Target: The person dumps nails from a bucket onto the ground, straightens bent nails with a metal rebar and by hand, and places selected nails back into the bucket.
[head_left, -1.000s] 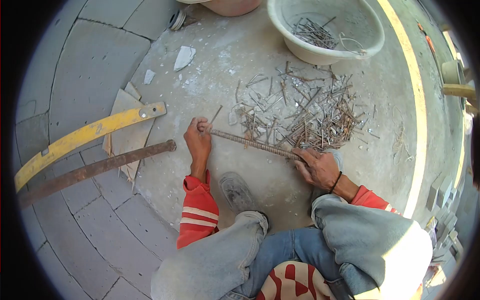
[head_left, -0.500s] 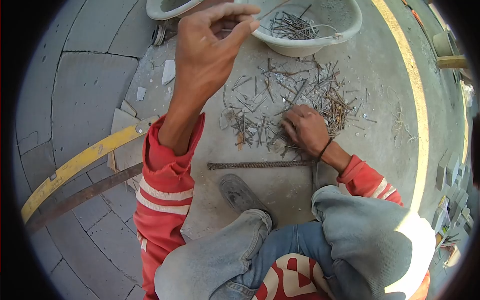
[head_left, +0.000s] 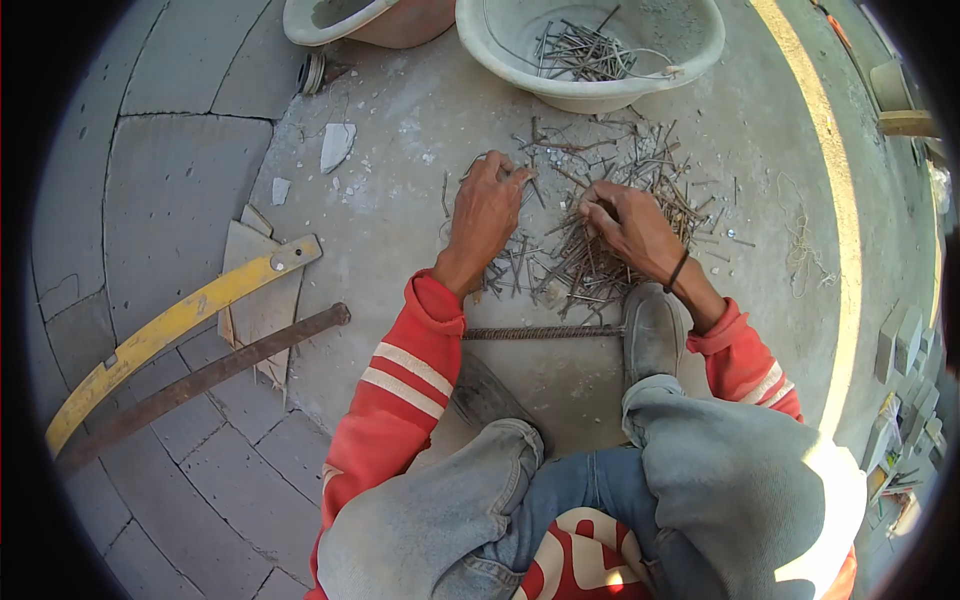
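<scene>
A loose pile of rusty and grey nails (head_left: 600,265) is spread over the concrete floor in front of me. My left hand (head_left: 490,210) is low at the pile's left side, fingers curled and thumb near a few scattered nails. What lies between its fingertips, if anything, is too small to make out. My right hand (head_left: 635,230) rests over the middle of the pile, thumb and fingers pinched together. One nail (head_left: 570,177) sticks out at its fingertips. Beyond the pile stands a pale, dirty basin (head_left: 590,100) with a heap of nails (head_left: 585,52) inside.
A second basin (head_left: 400,25) stands at the far left. A ribbed steel bar (head_left: 545,332) lies before my shoes. To the left are a yellow curved metal strip (head_left: 190,315), a rusty bar (head_left: 230,365) and broken tile pieces (head_left: 338,146). Tangled string (head_left: 800,245) lies at right.
My left hand has come down from beside the basin to the left side of the nails. The thin piece it held is no longer visible. My right hand has shifted slightly, its fingers pinching.
</scene>
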`<act>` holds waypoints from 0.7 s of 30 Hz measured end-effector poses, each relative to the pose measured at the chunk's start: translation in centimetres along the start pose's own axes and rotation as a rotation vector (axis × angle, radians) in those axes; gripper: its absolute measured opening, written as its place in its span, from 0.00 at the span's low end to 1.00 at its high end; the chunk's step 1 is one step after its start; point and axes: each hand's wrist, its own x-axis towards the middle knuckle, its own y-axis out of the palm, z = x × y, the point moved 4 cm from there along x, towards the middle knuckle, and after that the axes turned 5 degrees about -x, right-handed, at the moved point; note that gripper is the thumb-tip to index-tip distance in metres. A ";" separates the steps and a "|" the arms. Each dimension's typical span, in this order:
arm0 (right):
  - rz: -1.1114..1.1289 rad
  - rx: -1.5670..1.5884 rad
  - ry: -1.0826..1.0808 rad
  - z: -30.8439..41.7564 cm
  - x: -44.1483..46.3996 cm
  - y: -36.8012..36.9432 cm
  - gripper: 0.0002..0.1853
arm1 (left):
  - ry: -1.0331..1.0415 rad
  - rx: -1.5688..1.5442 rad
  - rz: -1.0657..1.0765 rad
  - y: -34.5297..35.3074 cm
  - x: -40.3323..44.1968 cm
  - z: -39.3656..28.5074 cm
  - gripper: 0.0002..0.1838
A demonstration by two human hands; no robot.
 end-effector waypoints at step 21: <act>-0.724 0.171 -0.288 6.2 1.4 -18.2 0.25 | -0.043 -0.712 -0.289 -14.0 10.7 -10.1 0.13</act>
